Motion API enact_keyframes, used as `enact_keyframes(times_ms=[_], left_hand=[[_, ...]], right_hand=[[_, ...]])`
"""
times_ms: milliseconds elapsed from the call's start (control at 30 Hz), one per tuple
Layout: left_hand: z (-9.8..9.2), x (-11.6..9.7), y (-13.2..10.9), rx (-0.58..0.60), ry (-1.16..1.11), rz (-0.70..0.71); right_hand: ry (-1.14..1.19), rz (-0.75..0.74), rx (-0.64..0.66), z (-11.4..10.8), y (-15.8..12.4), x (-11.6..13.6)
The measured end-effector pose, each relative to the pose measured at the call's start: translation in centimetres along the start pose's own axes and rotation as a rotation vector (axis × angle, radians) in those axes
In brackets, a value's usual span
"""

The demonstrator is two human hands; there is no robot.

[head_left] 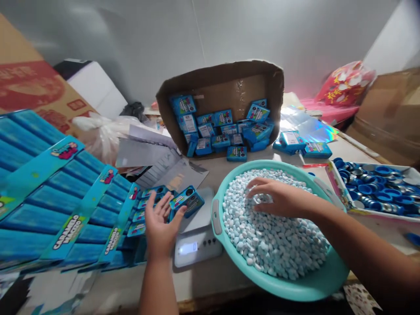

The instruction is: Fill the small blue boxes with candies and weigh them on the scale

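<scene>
My left hand (pixel 163 223) is palm up with its fingers apart, beside a small blue candy box (pixel 187 201) that has a dark round opening on one face. The thumb overlaps the box's near edge; whether it presses on it I cannot tell. The box is at a white digital scale (pixel 198 249) with a lit display. Over a turquoise basin (pixel 218 210) full of small pale-blue and white candies (pixel 272 236), my right hand (pixel 278 197) has its fingers curved and spread, the tips at the candies. Nothing shows in its grasp.
Blue display cartons (pixel 65 197) stand at the left. A cardboard box (pixel 223 92) on its side holds several small blue boxes; more blue boxes (pixel 302 146) lie to its right. A tray (pixel 380 188) of blue-and-silver caps is at the right. Papers (pixel 164 168) lie left of centre.
</scene>
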State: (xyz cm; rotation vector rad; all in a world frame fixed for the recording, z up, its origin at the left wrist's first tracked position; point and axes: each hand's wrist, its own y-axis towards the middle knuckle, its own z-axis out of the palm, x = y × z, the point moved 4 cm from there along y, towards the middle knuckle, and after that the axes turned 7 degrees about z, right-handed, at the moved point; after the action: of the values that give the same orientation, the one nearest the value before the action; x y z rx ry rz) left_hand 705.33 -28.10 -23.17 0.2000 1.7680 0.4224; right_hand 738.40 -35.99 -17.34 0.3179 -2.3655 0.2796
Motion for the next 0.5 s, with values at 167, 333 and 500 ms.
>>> enact_keyframes(times_ms=[167, 333, 500], left_hand=[[-3.6, -2.9, -0.9, -0.279, 0.018, 0.234], [-6.8, -4.1, -1.8, -0.516, 0.162, 0.251], [-8.8, -4.2, -1.8, -0.656, 0.174, 0.201]], right_hand=[[-0.067, 0.065, 0.018, 0.0, 0.4, -0.9], [-0.098, 0.108, 0.03, 0.0, 0.5, -1.3], [-0.151, 0.129, 0.0, 0.0, 0.5, -1.4]])
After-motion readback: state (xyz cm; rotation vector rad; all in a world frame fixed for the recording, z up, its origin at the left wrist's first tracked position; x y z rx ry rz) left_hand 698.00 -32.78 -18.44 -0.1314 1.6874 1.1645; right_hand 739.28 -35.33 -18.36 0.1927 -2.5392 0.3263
